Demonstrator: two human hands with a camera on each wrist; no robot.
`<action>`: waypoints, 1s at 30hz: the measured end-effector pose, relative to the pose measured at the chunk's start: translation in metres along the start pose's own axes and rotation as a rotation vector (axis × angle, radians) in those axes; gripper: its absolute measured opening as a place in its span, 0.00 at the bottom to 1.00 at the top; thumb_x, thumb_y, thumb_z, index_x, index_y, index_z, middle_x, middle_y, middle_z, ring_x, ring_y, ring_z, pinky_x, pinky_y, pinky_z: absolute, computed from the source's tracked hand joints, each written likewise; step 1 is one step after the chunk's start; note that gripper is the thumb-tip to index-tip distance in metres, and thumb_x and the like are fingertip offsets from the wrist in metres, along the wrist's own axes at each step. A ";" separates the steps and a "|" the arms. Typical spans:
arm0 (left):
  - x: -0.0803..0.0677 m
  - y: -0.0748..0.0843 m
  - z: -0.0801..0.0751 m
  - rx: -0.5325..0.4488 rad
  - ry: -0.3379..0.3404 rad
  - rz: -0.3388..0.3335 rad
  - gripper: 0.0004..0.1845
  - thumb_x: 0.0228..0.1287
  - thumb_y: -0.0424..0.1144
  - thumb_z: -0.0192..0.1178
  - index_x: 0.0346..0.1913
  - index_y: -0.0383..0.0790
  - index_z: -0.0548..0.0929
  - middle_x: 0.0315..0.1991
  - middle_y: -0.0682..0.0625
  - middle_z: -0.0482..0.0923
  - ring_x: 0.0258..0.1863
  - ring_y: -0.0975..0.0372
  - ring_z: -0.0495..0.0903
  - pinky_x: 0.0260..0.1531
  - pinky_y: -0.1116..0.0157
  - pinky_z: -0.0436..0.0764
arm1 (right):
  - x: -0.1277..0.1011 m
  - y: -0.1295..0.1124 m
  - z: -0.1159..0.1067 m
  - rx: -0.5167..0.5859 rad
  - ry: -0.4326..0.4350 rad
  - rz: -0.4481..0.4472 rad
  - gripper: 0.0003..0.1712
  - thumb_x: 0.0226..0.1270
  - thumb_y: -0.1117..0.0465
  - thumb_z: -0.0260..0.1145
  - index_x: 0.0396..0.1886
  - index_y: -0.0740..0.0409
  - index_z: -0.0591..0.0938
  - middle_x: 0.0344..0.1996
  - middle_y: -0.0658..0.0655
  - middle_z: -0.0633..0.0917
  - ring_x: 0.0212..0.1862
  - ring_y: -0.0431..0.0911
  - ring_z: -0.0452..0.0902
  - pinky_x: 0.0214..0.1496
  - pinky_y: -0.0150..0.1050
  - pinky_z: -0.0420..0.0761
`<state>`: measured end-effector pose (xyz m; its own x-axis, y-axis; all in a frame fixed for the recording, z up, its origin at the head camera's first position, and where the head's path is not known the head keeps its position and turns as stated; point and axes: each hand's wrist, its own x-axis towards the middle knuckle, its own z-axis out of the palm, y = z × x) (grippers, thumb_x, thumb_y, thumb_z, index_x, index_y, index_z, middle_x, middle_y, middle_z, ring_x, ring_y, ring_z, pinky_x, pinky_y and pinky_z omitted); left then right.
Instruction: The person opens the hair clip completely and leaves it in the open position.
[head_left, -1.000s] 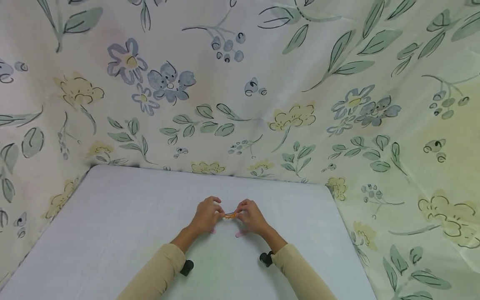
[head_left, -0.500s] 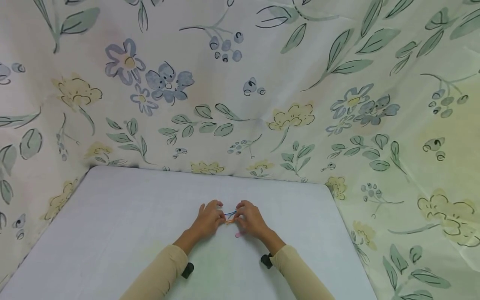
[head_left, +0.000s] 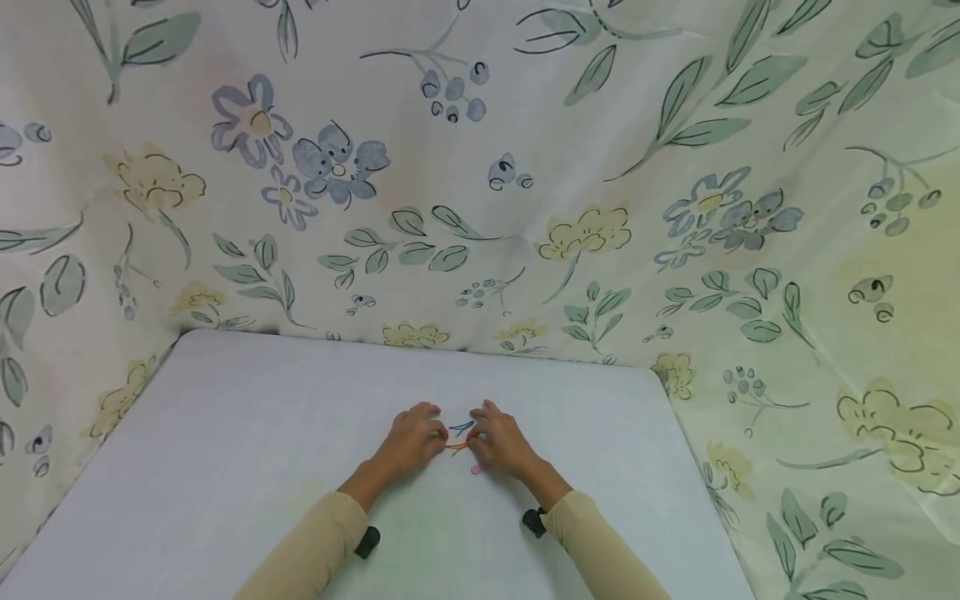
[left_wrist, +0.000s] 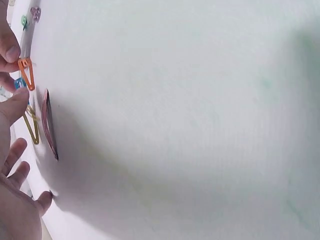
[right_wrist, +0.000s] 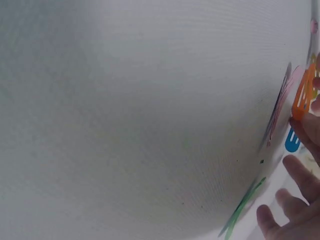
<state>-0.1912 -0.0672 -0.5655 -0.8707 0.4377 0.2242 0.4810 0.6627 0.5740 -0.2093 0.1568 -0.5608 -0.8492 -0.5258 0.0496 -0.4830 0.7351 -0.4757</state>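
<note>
Hands meet over small clips on white table

Head view shows the left hand [head_left: 411,440] and right hand [head_left: 501,440] low on the white table [head_left: 225,433], fingertips close, a small orange snap hair clip [head_left: 456,447] between them and a blue clip [head_left: 460,427] just beyond; details are too small there. The left wrist view adds more: fingers [left_wrist: 9,50] pinch the orange clip [left_wrist: 26,74], with a thin yellow clip [left_wrist: 31,127] and a flat pink clip [left_wrist: 48,125] lying beside it. The right wrist view shows that hand's fingers [right_wrist: 305,135] touching the orange clip [right_wrist: 304,97], others spread above a green clip [right_wrist: 242,207]. Floral fabric [head_left: 480,167] walls in the table.
</note>
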 end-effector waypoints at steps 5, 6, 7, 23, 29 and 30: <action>-0.004 -0.006 -0.006 -0.052 0.015 0.013 0.05 0.56 0.32 0.71 0.36 0.41 0.88 0.56 0.36 0.77 0.61 0.43 0.71 0.56 0.36 0.67 | 0.000 -0.002 0.001 0.013 0.025 -0.052 0.07 0.67 0.62 0.67 0.41 0.58 0.89 0.62 0.61 0.79 0.74 0.62 0.58 0.68 0.63 0.64; -0.005 -0.007 -0.006 -0.051 0.012 0.012 0.05 0.56 0.32 0.71 0.36 0.41 0.88 0.56 0.36 0.78 0.61 0.43 0.72 0.56 0.36 0.68 | 0.000 -0.003 0.002 0.015 0.028 -0.060 0.08 0.68 0.62 0.67 0.42 0.58 0.89 0.62 0.61 0.79 0.74 0.62 0.58 0.67 0.64 0.64; -0.006 -0.009 -0.007 -0.055 0.006 0.005 0.06 0.56 0.33 0.71 0.37 0.42 0.88 0.56 0.37 0.78 0.61 0.44 0.72 0.57 0.37 0.68 | 0.001 -0.003 0.003 0.015 0.028 -0.065 0.09 0.68 0.61 0.67 0.43 0.58 0.89 0.62 0.61 0.78 0.74 0.62 0.58 0.67 0.63 0.64; -0.037 -0.039 -0.024 -0.087 0.018 -0.023 0.06 0.55 0.33 0.73 0.33 0.48 0.88 0.59 0.39 0.77 0.65 0.41 0.69 0.62 0.38 0.65 | 0.008 -0.036 0.016 -0.033 -0.024 -0.144 0.12 0.63 0.56 0.73 0.46 0.50 0.90 0.65 0.59 0.76 0.76 0.60 0.54 0.68 0.61 0.63; -0.039 -0.043 -0.025 -0.096 0.001 -0.029 0.05 0.53 0.35 0.74 0.33 0.48 0.91 0.60 0.40 0.77 0.65 0.43 0.69 0.62 0.38 0.64 | 0.009 -0.041 0.022 -0.080 -0.046 -0.173 0.10 0.62 0.55 0.73 0.43 0.47 0.91 0.65 0.57 0.77 0.76 0.60 0.54 0.68 0.61 0.63; -0.039 -0.043 -0.025 -0.087 0.015 -0.018 0.05 0.53 0.35 0.74 0.33 0.48 0.91 0.59 0.40 0.77 0.64 0.43 0.70 0.61 0.37 0.64 | 0.009 -0.041 0.023 -0.091 -0.044 -0.180 0.10 0.62 0.55 0.73 0.43 0.47 0.91 0.65 0.57 0.77 0.76 0.60 0.54 0.68 0.61 0.64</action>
<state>-0.1805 -0.1281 -0.5797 -0.8810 0.4165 0.2243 0.4547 0.6146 0.6446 -0.1917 0.1118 -0.5609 -0.7379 -0.6692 0.0874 -0.6453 0.6618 -0.3816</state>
